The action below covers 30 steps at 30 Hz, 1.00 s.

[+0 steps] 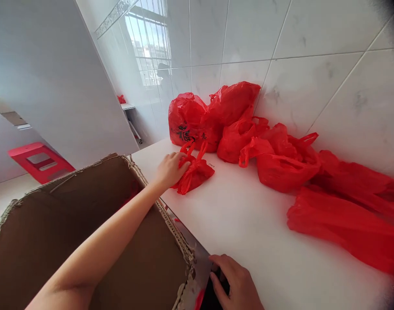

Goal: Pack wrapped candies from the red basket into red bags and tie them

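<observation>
My left hand [170,171] reaches across the cardboard box to a small tied red plastic bag [198,173] on the white table. Its fingers are curled over the left side of this bag, and the bag's knotted handles stand up beside them. My right hand [237,282] is at the near table edge, thumb and forefinger apart, beside a dark thing I cannot make out. The open cardboard box [142,262], with a frayed rim, stands under my left forearm; something red shows in its shadowed inside.
Along the tiled wall [245,38], the white table [236,219] bears a large red bag [190,122] with black characters, more filled red bags [281,168] and a flat red bag [345,224]. A red stool [42,161] stands at the left, near a grey panel [54,77].
</observation>
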Tool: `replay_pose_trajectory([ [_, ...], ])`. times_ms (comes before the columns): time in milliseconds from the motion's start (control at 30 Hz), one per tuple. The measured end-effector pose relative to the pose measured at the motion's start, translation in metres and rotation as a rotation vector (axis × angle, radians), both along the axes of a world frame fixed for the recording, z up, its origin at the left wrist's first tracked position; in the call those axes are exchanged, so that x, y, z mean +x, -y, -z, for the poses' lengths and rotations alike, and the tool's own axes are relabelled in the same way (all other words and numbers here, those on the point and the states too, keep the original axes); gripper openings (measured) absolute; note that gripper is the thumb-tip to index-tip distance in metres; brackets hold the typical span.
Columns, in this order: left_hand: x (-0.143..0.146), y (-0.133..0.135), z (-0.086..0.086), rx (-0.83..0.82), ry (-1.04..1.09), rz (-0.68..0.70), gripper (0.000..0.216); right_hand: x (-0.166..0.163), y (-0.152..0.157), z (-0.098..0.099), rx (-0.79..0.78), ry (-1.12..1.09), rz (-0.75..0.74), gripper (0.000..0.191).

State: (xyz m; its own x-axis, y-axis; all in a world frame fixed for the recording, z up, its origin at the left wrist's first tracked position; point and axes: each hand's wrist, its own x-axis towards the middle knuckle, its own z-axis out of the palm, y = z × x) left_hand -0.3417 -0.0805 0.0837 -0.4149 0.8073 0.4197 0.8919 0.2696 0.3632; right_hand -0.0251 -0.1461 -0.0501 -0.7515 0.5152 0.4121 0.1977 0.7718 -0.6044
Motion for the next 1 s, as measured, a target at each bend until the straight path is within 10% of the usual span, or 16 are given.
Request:
replay_pose_trajectory([
  [167, 0.023, -0.049, 0.011, -0.258, 0.017, 0.027, 0.033, 0.002, 0.002, -0.002, -0.021, 0.009, 0.0, 0.025],
  [333, 0.02, -0.045, -0.007, -0.301, 0.088, 0.094, 0.027, 0.003, 0.002, -0.007, -0.061, 0.017, -0.007, 0.022],
  [567, -0.024, 0.066, -0.093, -0.045, 0.603, 0.17, 0.05, 0.004, 0.0, -0.006, -0.06, -0.004, -0.035, 0.022],
  [667, -0.061, 0.124, -0.101, 0.048, 0.878, -0.021, 0.06, 0.004, -0.001, -0.002, -0.056, -0.005, -0.045, 0.021],
  [800, -0.109, 0.175, -0.058, -0.198, 1.1, -0.226, 0.06, 0.005, -0.001, 0.001, -0.032, -0.007, -0.055, 0.021],
  [1000, -0.124, 0.185, 0.065, -0.62, 1.008, -0.227, 0.033, 0.003, -0.001, -0.001, 0.003, 0.008, -0.058, 0.02],
])
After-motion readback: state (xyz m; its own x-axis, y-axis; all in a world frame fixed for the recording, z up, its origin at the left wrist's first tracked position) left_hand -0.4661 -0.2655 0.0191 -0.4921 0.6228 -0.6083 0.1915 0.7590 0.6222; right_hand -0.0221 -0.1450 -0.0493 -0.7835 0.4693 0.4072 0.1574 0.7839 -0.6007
